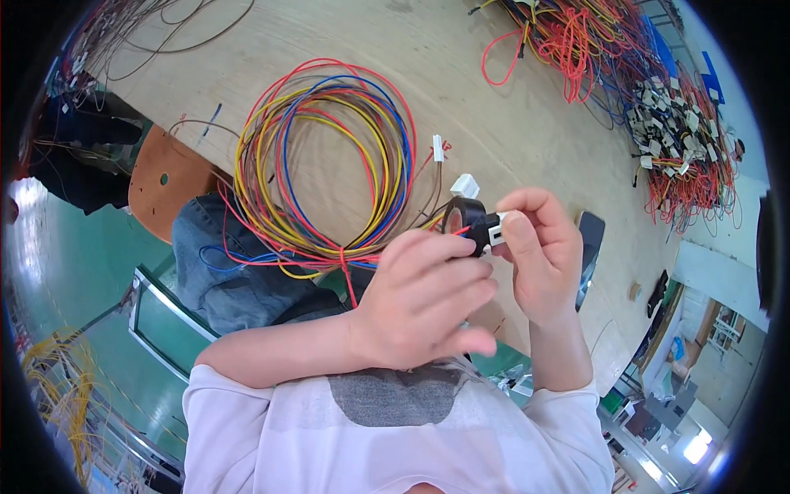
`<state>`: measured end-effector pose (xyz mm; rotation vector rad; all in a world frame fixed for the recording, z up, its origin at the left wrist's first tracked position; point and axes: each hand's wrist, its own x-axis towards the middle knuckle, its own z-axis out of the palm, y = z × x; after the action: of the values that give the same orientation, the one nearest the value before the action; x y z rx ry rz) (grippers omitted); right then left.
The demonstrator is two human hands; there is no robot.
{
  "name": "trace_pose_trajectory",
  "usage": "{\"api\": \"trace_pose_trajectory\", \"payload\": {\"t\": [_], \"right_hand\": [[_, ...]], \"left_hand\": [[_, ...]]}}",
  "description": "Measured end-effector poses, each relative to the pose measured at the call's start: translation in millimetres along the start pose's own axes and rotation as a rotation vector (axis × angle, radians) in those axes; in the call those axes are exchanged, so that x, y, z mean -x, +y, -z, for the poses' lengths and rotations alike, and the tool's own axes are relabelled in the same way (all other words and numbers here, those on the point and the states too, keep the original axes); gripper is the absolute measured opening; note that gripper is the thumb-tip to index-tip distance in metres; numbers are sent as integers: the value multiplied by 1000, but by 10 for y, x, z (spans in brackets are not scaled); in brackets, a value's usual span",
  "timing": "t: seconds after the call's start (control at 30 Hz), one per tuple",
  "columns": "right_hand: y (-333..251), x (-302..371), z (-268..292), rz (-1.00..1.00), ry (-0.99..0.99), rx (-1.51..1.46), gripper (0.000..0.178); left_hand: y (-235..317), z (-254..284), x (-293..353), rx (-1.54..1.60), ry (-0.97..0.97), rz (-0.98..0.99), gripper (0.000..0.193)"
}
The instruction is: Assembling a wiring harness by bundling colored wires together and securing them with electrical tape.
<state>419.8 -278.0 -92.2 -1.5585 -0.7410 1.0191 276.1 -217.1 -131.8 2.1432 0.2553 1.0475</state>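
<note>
Pale and wooden, the worktop [510,123] spreads before you in the head view, carrying a heap of mostly red and yellow wires [576,41] at its far right, a phone [590,230] just beyond your right hand [543,255], and a multicoloured wire coil [405,156] left of centre. That right hand pinches a white connector [496,239] between thumb and forefinger, just beside a black ring-shaped roll [471,206]. Your left hand [424,296] sits next to it, fingers half curled near the connector's wires, its grip hidden, so I cannot tell what it holds.
</note>
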Motion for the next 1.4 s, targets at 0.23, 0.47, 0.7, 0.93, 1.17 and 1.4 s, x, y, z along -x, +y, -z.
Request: {"api": "trace_pose_trajectory", "payload": {"t": [0.23, 0.47, 0.7, 0.93, 1.17, 1.4], "right_hand": [[-4, 79, -36, 160, -33, 55, 13], [-18, 90, -41, -68, 40, -199, 10], [57, 200, -51, -56, 15, -94, 9], [170, 94, 39, -175, 103, -143, 6], [42, 167, 95, -240, 20, -149, 8], [19, 88, 11, 93, -180, -41, 16]], "left_hand": [[31, -42, -107, 473, 76, 725, 30], [-136, -71, -55, 104, 103, 265, 30], [-280, 27, -143, 6, -67, -8, 24], [-195, 105, 26, -119, -139, 270, 33], [-337, 295, 161, -144, -238, 103, 40], [-284, 384, -296, 800, -543, 974, 57]]}}
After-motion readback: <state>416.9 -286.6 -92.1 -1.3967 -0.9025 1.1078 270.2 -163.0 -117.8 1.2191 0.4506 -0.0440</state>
